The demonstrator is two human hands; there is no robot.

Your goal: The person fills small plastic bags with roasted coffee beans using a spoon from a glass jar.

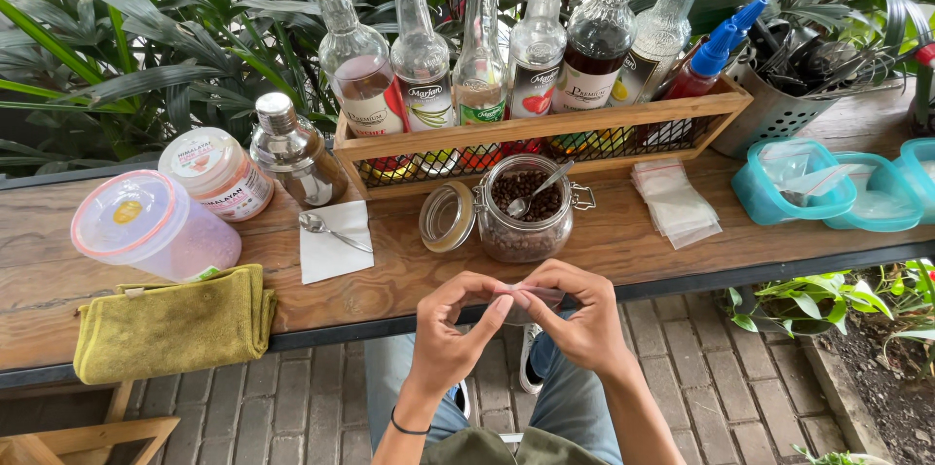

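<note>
Small clear plastic bag (526, 297), pinched at its upper edge, sits between both hands just in front of the counter (623, 241) edge, above the person's lap and the brick floor (701, 377). Left hand (450, 324) has fingers curled closed, thumb and fingertips nipping the bag's left side; right hand (582, 319) mirrors it, fingers bent in and closed on the right side, the two hands almost touching. On the wooden counter just beyond them stands an open glass jar (524, 212) of dark coffee beans with a metal spoon (538, 190) resting inside, its hinged lid (446, 218) swung to the left. A stack of similar clear bags (674, 202) lies to the right, near teal lidded containers (794, 183). A wooden rack (545, 134) of syrup bottles stands behind the jar. A second spoon lies on a white napkin (331, 246) at left, beside a folded olive cloth (175, 324).
</note>
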